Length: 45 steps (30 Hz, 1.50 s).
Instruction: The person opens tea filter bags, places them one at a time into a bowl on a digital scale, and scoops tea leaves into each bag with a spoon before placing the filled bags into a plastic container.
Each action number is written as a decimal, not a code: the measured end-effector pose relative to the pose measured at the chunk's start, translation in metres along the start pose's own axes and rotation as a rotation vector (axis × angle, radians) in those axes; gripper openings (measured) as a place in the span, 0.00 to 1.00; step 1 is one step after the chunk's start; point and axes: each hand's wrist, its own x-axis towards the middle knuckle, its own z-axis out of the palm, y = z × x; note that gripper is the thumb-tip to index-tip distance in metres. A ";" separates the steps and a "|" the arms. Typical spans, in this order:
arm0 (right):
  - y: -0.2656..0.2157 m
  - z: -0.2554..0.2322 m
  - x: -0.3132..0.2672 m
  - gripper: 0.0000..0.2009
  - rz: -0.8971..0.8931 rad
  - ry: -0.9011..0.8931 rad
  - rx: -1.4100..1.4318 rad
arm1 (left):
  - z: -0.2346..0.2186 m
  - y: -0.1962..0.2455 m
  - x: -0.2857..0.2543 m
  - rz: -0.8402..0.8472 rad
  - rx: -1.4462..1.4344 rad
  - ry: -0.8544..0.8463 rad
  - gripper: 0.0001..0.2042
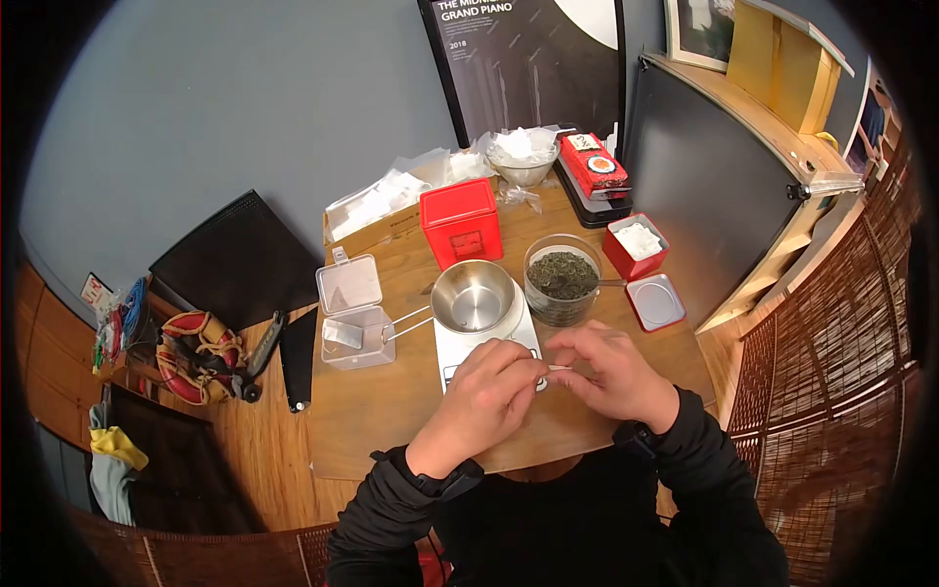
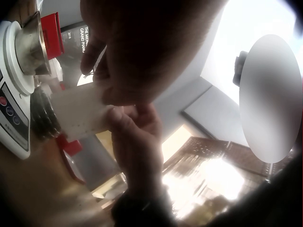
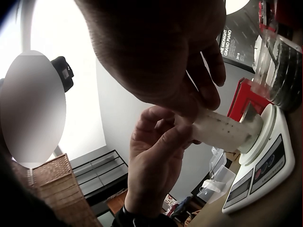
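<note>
A small whitish pouch [image 2: 78, 112] is pinched at one end between both hands in the left wrist view; dark specks show on its side in the right wrist view. The left hand [image 1: 481, 396] and right hand [image 1: 616, 377] meet at the fingertips in front of a white scale [image 1: 453, 350]. On the scale stands a steel pot [image 1: 473, 296] with a wire handle. Dark dried leaves [image 1: 562, 275] fill a glass bowl just right of the pot.
Behind the pot stands a red tin [image 1: 461, 223]. At left is a clear plastic box [image 1: 358, 338] with its lid up. An open red tin [image 1: 637, 245] of white stuff and its lid [image 1: 656, 301] lie right of the bowl. A black screen-like panel [image 1: 220, 264] stands farther left.
</note>
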 end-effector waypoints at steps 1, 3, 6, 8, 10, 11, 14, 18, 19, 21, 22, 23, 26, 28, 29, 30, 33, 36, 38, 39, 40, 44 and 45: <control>0.000 0.000 0.000 0.18 0.003 -0.002 0.000 | 0.000 -0.001 0.000 0.005 0.006 -0.008 0.08; 0.001 0.001 -0.001 0.18 0.006 -0.004 0.000 | 0.001 -0.002 -0.002 0.010 0.012 -0.017 0.08; 0.002 0.003 -0.002 0.19 -0.009 0.000 -0.001 | 0.003 -0.003 -0.004 -0.012 0.001 -0.008 0.07; 0.002 0.003 -0.002 0.19 -0.008 -0.014 -0.008 | 0.003 -0.004 -0.005 -0.030 -0.011 -0.016 0.07; 0.001 0.002 -0.002 0.19 -0.007 -0.020 -0.008 | 0.003 -0.004 -0.006 -0.036 -0.013 -0.019 0.07; 0.000 0.002 -0.001 0.19 -0.007 -0.025 -0.008 | 0.003 -0.004 -0.006 -0.040 -0.014 -0.023 0.07; 0.002 0.003 -0.002 0.19 -0.016 -0.029 -0.017 | 0.003 -0.004 -0.008 -0.061 -0.024 -0.015 0.07; 0.001 0.004 -0.003 0.19 -0.020 -0.049 -0.020 | 0.001 -0.005 -0.010 -0.070 -0.044 -0.016 0.06; 0.001 0.004 -0.003 0.19 -0.013 -0.054 -0.014 | 0.001 -0.004 -0.010 -0.079 -0.047 -0.016 0.06; 0.000 0.005 -0.003 0.19 -0.005 -0.061 -0.009 | 0.000 -0.004 -0.012 -0.088 -0.049 -0.014 0.06; 0.000 0.005 -0.003 0.19 -0.005 -0.057 -0.006 | 0.001 -0.005 -0.012 -0.078 -0.043 -0.020 0.06; -0.001 0.005 -0.003 0.18 -0.005 -0.054 -0.003 | 0.001 -0.006 -0.013 -0.067 -0.036 -0.025 0.06; 0.000 0.007 -0.003 0.17 -0.002 -0.057 -0.009 | 0.002 -0.006 -0.014 -0.058 -0.019 -0.023 0.06; 0.000 0.008 -0.004 0.17 0.003 -0.054 -0.006 | 0.002 -0.006 -0.014 -0.051 -0.015 -0.013 0.06; 0.000 0.009 -0.004 0.17 0.008 -0.050 -0.003 | 0.002 -0.006 -0.015 -0.044 -0.010 -0.004 0.06; 0.001 0.009 -0.004 0.17 0.007 -0.050 -0.003 | 0.002 -0.007 -0.015 -0.043 -0.010 -0.004 0.06; 0.002 0.009 -0.006 0.16 0.017 -0.060 0.013 | 0.002 -0.009 -0.018 -0.032 -0.010 0.018 0.06; 0.002 0.008 -0.007 0.15 0.033 -0.062 0.067 | 0.002 -0.011 -0.020 -0.051 -0.038 0.030 0.06; -0.001 0.005 -0.007 0.12 0.071 -0.105 0.090 | 0.002 -0.011 -0.022 -0.072 -0.067 0.029 0.06; -0.001 0.005 -0.007 0.12 0.072 -0.106 0.091 | 0.002 -0.011 -0.022 -0.073 -0.068 0.029 0.06; -0.001 0.005 -0.007 0.10 0.067 -0.122 0.083 | 0.003 -0.011 -0.022 -0.085 -0.076 0.031 0.06; 0.000 0.007 -0.006 0.07 0.037 -0.125 0.084 | 0.002 -0.011 -0.023 -0.100 -0.082 0.024 0.05; 0.000 0.007 -0.006 0.07 0.038 -0.124 0.084 | 0.002 -0.011 -0.024 -0.100 -0.082 0.024 0.05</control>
